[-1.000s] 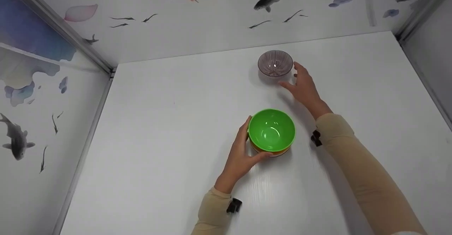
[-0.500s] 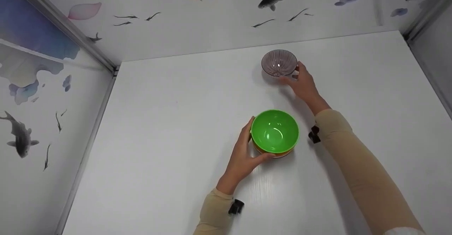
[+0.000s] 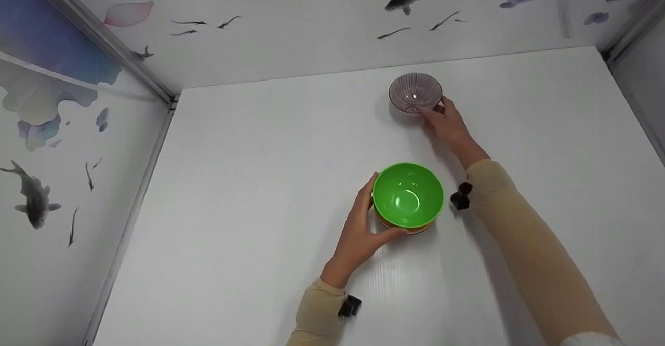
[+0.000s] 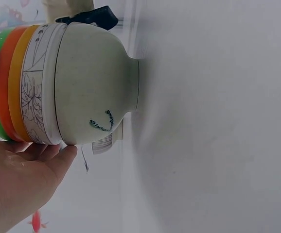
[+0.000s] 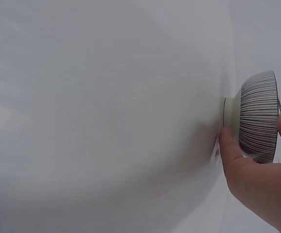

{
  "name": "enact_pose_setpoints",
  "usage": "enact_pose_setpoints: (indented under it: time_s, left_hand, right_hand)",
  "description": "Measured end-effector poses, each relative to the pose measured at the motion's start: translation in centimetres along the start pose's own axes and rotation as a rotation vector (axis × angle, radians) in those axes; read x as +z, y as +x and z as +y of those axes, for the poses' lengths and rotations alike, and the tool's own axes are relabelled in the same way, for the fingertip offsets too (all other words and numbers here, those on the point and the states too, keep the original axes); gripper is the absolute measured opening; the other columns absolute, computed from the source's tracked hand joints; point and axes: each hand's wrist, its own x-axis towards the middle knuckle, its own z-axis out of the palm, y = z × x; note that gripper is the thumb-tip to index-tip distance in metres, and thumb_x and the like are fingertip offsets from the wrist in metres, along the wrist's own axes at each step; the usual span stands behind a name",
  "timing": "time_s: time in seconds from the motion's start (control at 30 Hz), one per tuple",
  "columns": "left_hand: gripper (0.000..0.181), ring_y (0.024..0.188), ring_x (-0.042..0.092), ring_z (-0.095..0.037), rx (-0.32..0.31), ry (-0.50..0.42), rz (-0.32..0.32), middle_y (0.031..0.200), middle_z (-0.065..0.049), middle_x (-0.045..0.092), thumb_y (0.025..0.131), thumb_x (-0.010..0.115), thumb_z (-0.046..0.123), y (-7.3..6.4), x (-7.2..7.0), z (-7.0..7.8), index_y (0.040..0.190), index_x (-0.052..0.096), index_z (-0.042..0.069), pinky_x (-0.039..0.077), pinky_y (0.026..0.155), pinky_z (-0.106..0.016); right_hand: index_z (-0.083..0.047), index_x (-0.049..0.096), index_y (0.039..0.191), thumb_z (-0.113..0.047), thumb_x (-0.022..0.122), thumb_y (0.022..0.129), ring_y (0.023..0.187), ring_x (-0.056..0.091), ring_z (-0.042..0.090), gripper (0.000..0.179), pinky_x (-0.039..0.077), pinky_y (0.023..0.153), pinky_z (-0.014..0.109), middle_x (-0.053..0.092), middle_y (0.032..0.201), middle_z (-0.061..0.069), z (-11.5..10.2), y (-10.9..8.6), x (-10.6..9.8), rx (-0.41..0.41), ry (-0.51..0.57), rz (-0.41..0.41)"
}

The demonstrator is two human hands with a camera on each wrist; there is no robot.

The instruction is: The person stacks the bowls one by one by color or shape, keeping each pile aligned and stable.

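Observation:
My left hand [image 3: 358,237] grips the side of a stack of nested bowls, thumb at the near side and fingers along the left. On top is a bright green bowl [image 3: 408,195]. The left wrist view shows an orange bowl [image 4: 7,82], a yellow-orange one [image 4: 20,87], a white leaf-patterned band [image 4: 35,97] and a pale green bowl [image 4: 89,73] at the bottom. Farther back, my right hand [image 3: 451,128] holds a small striped bowl [image 3: 415,91], purplish inside, by its near right side. Dark lines cover its outside [image 5: 259,114] above a pale foot.
Both hands work over a white table [image 3: 249,195]. A back wall [image 3: 311,39] with painted fish rises behind the striped bowl, and a left wall [image 3: 104,205] closes that side. Black clips [image 3: 349,306] sit at the wrists.
My right thumb and fingers have moved in from beside the striped bowl and taken hold of its side. The left hand keeps its grip on the stack. The whole view has shifted slightly.

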Motion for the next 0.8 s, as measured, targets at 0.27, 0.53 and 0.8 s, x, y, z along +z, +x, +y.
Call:
enact_pose_setpoints:
  time_s: [0.27,0.53,0.8]
  left_hand:
    - [0.105,0.148,0.035,-0.017,-0.019,-0.014,-0.005,0.161,0.002,0.032,0.079,0.085,0.032,0.0,0.0,0.0,0.160,0.018,0.019,0.036,0.120,-0.036]
    - [0.105,0.149,0.034,-0.018,-0.026,-0.029,-0.012,0.162,0.001,0.031,0.079,0.085,0.031,0.1,0.1,0.1,0.160,0.019,0.018,0.035,0.121,-0.038]
    - [0.105,0.149,0.034,-0.018,-0.030,-0.022,-0.009,0.162,0.000,0.031,0.080,0.085,0.032,0.0,-0.2,0.0,0.160,0.018,0.018,0.036,0.121,-0.038]
  right_hand:
    - [-0.007,-0.003,0.160,-0.029,0.038,0.108,0.142,0.041,0.024,0.070,0.041,0.116,0.029,0.030,0.160,0.020,-0.9,0.1,0.2,0.102,0.225,-0.021]
    - [-0.010,0.001,0.161,-0.018,0.041,0.107,0.146,0.038,0.023,0.068,0.039,0.118,0.028,0.028,0.163,0.017,-2.2,-0.4,-0.4,0.211,0.467,-0.014]
    - [-0.005,0.006,0.160,-0.014,0.048,0.104,0.134,0.049,0.023,0.071,0.044,0.113,0.029,0.032,0.159,0.020,-2.4,-1.4,-1.1,0.227,0.504,-0.013]
